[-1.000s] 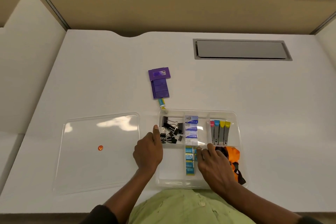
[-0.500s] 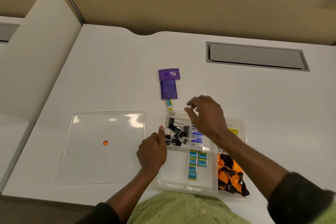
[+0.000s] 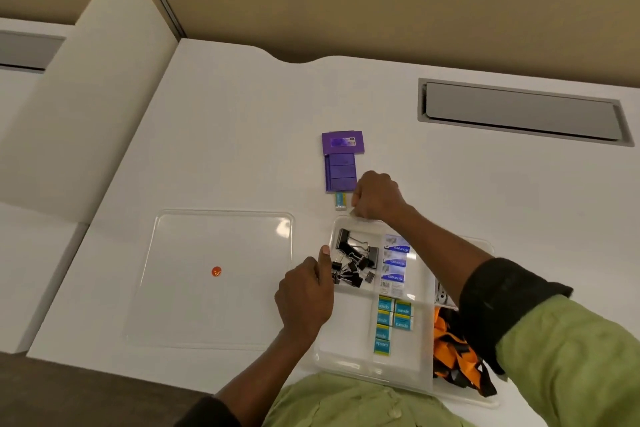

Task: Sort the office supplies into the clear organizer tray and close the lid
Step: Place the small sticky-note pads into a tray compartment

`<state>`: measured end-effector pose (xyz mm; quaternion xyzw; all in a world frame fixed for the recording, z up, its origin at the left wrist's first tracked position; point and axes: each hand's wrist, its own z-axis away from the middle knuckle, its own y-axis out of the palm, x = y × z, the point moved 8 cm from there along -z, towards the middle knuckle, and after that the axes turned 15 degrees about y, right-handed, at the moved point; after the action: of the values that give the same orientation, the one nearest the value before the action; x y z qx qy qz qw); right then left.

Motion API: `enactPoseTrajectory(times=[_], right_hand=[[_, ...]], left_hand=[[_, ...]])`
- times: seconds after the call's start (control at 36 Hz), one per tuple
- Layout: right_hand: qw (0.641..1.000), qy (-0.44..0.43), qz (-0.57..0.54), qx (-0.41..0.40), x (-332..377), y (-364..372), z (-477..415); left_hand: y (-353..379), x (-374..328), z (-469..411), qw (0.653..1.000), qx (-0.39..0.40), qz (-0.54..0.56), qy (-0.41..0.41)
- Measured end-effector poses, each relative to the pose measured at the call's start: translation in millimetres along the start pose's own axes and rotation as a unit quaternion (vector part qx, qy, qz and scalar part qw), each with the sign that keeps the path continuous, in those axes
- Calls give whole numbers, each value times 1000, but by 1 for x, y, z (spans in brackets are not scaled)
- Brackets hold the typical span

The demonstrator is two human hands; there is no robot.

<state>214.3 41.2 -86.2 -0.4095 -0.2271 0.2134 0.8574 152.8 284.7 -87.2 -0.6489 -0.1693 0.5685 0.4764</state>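
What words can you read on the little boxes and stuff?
"apsara", probably: white print on the teal boxes in the tray.
Print on the blue-and-white boxes: too blurred to read.
Label on the purple box: too blurred to read.
Print on the small packet below it: too small.

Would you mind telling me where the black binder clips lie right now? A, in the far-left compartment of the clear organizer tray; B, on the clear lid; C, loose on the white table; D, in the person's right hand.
A: the black metal binder clips lie heaped in the far-left compartment of the clear plastic organizer tray, while the clear flat lid carries only a small orange dot.
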Motion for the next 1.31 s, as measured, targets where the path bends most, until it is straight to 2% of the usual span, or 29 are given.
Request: enactPoseTrajectory(times=[0.17,0.33,0.44,0.61,0.72,0.81,0.89,0.97,1.06,1.14,1.19,1.31], right_hand=[[987,29,-123,-95,-38,-20,2],[978,53,-177,-97,-34,-10,6],[983,46,-147,-97,-10,-9,16],[994,6,-23,-109,18,3,20],[993,-6,3,-116,19,1,20],[992,-9,-14,-123,2,-8,21],[986,-18,-84,-141,-28,-28,31],[975,-57,-151,-150,-53,-56,65],[972,-110,-163,-131,-73,-69,121],[975,-159,-134,-73,-96,-54,176],[981,-184,-60,-30,-110,-27,204],[971,-220,88,-23,-127,29,233]], left_hand=[[2,2,-1,1000,-2,4,-2],[3,3,0,1000,0,0,-5],[0,-1,-1,1000,-7,-9,6],[0,-1,0,1000,-9,-14,10],[-2,-2,0,1000,-6,-14,10],[0,0,-1,1000,6,-17,3],[1,4,-1,1000,5,-15,-7],[0,2,-1,1000,6,-11,-7],[-3,-1,-1,1000,8,-18,-8],[-6,-7,-1,999,12,-38,7],[-10,-15,-3,997,11,-70,40],[-15,-30,-10,988,0,-115,103]])
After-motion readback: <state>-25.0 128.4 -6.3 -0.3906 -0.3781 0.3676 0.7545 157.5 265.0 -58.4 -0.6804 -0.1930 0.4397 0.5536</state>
